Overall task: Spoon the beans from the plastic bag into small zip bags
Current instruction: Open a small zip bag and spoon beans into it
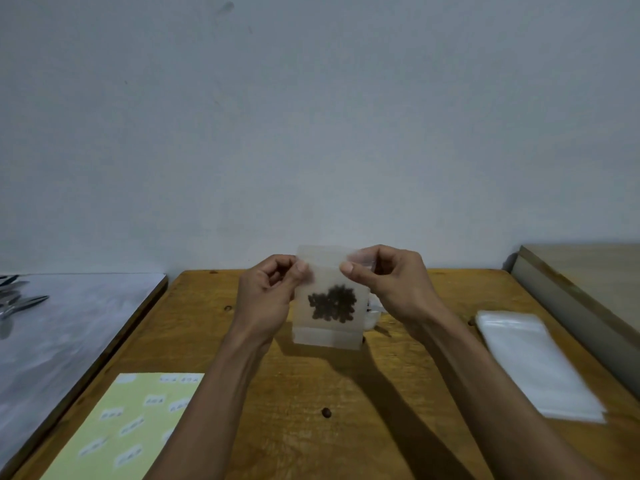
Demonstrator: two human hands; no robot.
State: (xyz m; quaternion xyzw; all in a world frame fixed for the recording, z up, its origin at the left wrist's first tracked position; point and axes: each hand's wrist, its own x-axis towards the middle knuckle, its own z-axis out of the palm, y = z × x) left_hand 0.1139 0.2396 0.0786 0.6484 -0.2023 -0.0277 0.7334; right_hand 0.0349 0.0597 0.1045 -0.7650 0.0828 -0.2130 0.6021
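Note:
Above the wooden table [346,393] I hold up a small clear zip bag [329,327] with a dark clump of beans [332,303] in its middle. My left hand [270,292] pinches the bag's upper left corner between thumb and fingers. The upper right corner is pinched by my right hand [388,282]. Behind the bag, a bit of crumpled white plastic [372,315] shows by my right wrist; most of it is hidden. One loose bean [326,412] lies on the table near me.
A stack of empty clear zip bags [533,362] lies at the right. A yellow sheet of white labels [135,424] sits at the front left. Metal spoons [17,303] rest on a grey surface to the far left. A raised wooden ledge [588,278] borders the right.

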